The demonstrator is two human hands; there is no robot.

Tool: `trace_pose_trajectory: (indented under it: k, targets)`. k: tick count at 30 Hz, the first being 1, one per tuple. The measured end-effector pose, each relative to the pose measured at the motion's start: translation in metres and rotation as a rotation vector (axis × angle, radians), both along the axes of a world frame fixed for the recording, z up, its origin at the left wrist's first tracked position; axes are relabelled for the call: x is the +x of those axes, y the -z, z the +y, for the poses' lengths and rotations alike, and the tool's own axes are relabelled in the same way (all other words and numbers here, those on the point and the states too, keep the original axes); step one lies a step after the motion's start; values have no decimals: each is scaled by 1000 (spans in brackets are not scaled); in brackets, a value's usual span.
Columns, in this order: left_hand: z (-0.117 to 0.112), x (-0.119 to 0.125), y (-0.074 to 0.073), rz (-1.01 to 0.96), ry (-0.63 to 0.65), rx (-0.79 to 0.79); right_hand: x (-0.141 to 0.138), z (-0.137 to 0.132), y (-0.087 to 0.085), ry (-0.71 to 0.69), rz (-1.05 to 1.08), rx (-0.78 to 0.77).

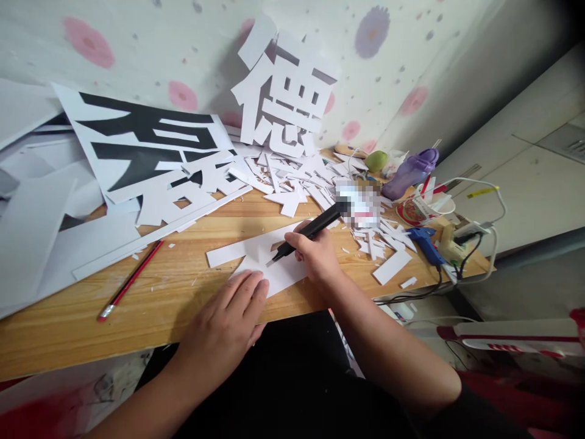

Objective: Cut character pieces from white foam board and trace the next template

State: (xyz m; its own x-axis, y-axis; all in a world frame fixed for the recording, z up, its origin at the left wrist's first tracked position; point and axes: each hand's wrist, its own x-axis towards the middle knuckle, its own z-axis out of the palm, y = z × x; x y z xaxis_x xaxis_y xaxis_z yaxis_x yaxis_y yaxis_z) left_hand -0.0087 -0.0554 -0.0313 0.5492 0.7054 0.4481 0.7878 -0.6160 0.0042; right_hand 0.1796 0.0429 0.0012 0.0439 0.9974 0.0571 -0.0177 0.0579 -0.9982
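One white sheet [287, 278] under flat left hand [225, 318], right hand [319, 253] pinching black cutter [311, 228] over it

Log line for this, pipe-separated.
left hand: on white sheet | right hand: holding black tool, tip over sheet | red pencil: on table

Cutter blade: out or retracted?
Out: a short grey blade shows past the tip of the black cutter in the right hand.
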Motion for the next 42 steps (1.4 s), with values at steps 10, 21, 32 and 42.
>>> trace_pose_trajectory:
  k: [10, 21, 32, 42]
  targets:
    - [1, -1, -1, -9, 18, 5, -1, 1, 10, 9, -42, 38]
    - [2, 0, -1, -4, 8, -9, 1, 1, 1, -57, -160, 33]
    - [3, 0, -3, -1, 23, -34, 1, 2, -3, -124, -269, 19]
    - [2, -1, -3, 36, 0, -40, 7, 5, 4, -150, -139, 5]
